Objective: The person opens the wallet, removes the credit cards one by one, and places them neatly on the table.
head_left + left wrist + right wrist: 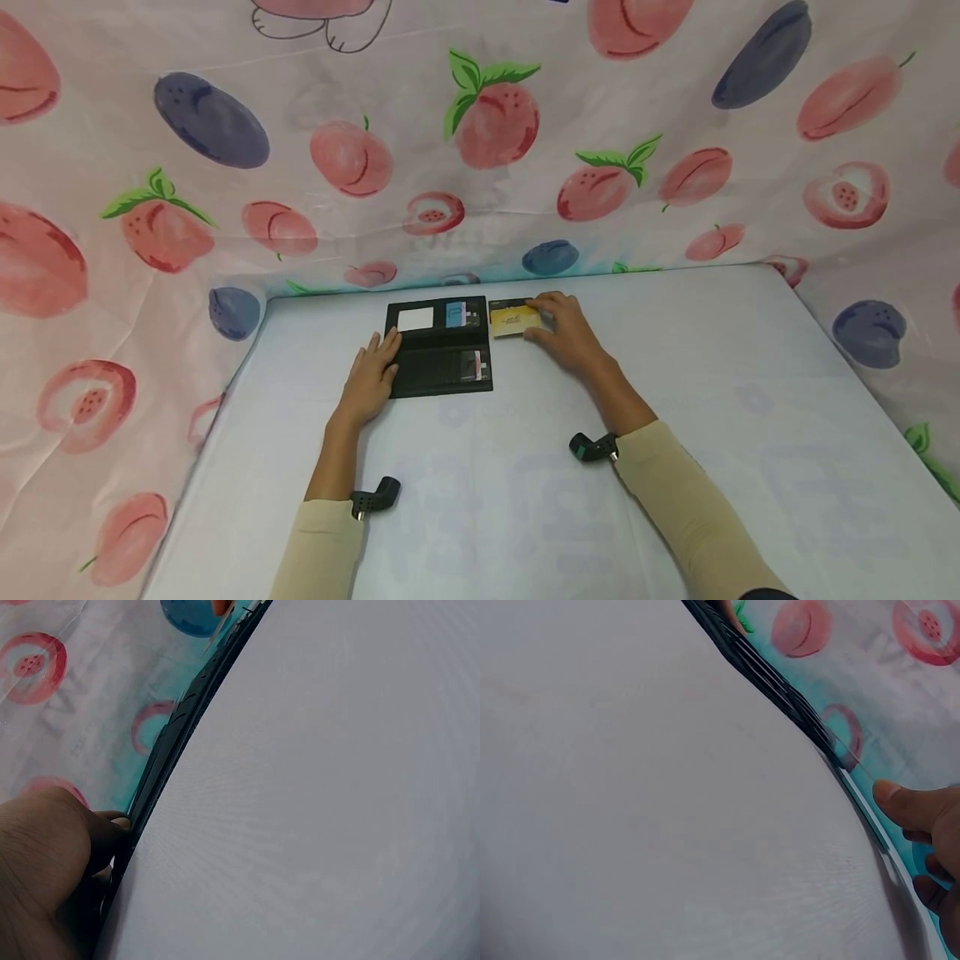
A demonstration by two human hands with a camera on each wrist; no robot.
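A black bifold wallet (437,379) lies unfolded on the white table, with a white card (416,319), a blue card (455,314) and another card (471,366) in its slots. My left hand (369,379) rests on the wallet's left edge, fingers extended; its thumb touches the edge in the left wrist view. Just right of the wallet is a yellow card (513,322) with a dark band on top. My right hand (566,333) pinches its right end between thumb and fingers. The right wrist view shows a thin flat edge (864,810) below the thumb (892,793).
The white table (480,483) stretches to a fruit-printed cloth (300,100) that hangs behind and at both sides. A black wrist camera (377,496) is strapped to the left wrist, and another black camera (591,447) to the right.
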